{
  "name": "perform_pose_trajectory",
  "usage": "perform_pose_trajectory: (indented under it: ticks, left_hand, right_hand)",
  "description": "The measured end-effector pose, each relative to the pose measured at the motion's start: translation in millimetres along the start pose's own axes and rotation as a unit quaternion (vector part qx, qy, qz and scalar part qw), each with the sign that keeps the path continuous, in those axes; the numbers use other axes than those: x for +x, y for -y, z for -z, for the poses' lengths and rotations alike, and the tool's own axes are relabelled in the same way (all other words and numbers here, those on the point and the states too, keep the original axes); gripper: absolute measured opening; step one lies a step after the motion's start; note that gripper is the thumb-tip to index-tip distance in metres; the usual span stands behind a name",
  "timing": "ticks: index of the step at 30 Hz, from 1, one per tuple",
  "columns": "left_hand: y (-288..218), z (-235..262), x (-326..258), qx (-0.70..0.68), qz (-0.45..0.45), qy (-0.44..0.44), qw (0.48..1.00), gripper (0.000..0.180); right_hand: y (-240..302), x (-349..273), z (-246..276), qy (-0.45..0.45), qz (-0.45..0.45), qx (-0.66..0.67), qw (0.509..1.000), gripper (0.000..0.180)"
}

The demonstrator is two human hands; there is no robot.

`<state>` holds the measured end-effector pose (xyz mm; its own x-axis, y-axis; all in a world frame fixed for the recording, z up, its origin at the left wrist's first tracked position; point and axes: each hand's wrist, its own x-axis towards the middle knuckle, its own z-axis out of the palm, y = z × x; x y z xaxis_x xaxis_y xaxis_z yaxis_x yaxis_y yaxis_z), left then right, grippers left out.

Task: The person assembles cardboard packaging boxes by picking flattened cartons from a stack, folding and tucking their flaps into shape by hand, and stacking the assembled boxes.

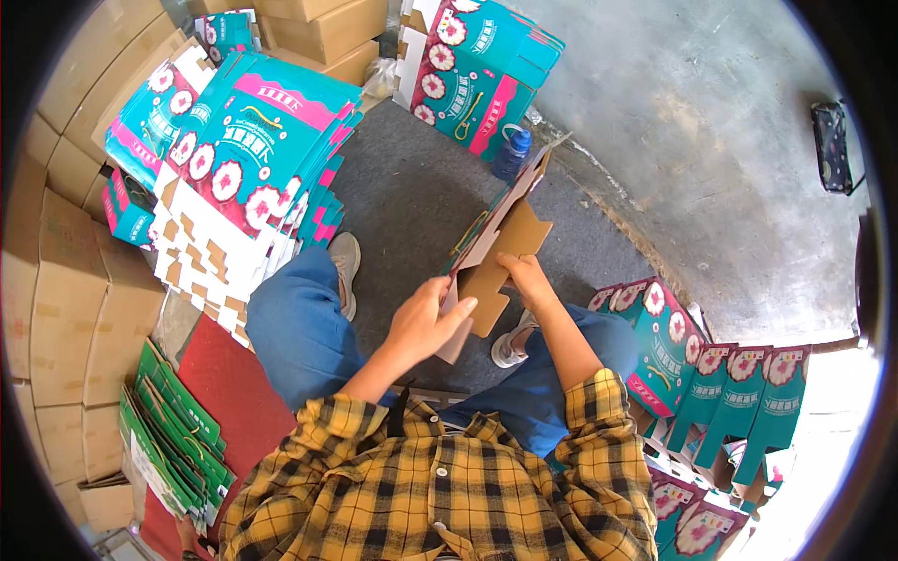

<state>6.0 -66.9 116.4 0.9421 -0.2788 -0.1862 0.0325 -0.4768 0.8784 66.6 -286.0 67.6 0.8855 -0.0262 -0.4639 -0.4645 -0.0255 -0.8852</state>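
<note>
1. Two hands hold one flat box [494,245] up in the air over the person's knees. It is brown inside and teal outside, and only partly folded.
2. The left hand [423,323] has its grip shut on the lower edge of the box, with the thumb on a brown flap. The right hand [527,278] has its grip shut on the middle flap.
3. A flap could bend the wrong way. That may happen if a hand pushes beside the fold line and not on it.
4. The thin card could tear at a notch if both hands pull apart too hard.
5. The box could slip and drop to the grey mat [412,201], because only the fingers pinch it at its edge.
6. The top of the box is near the blue bottle [512,152]. A big swing could knock the bottle over.
7. The big stack of flat boxes [253,159] leans by the left knee. A bump from the leg could make it slide.
8. The done boxes [720,374] stand close by the right elbow. A wide move of that arm could tip them.
</note>
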Motion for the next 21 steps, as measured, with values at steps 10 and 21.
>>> perform_pose_trajectory:
  ticks: [10,21]
  left_hand:
    - [11,-18,89,0.078,-0.133,-0.062,0.986,0.053]
    - [28,19,-29,0.256,-0.262,-0.101,0.925,0.057]
  right_hand:
    - [1,1,-4,0.009,0.032,0.024,0.999,0.028]
    - [38,9,51,-0.099,0.148,-0.097,0.979,0.027]
